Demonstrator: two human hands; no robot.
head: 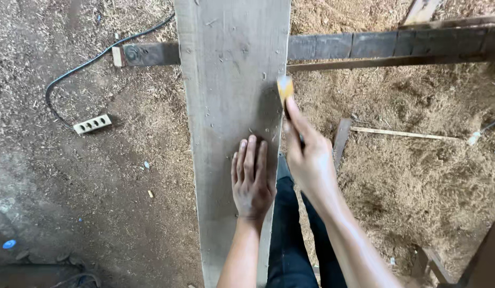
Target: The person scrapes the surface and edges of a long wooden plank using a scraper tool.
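Observation:
A long grey wooden plank runs from near me to the top of the view, resting on a dark crossbeam. My left hand lies flat on the plank, fingers together and pointing away. My right hand is at the plank's right edge, gripping a small tool with an orange-yellow head that sits against that edge. The tool's handle is hidden in my fist.
Sawdust covers the ground on both sides. A white power strip with a black cable lies at left. Thin wood strips lie at right. My dark-trousered legs are under the plank's right side.

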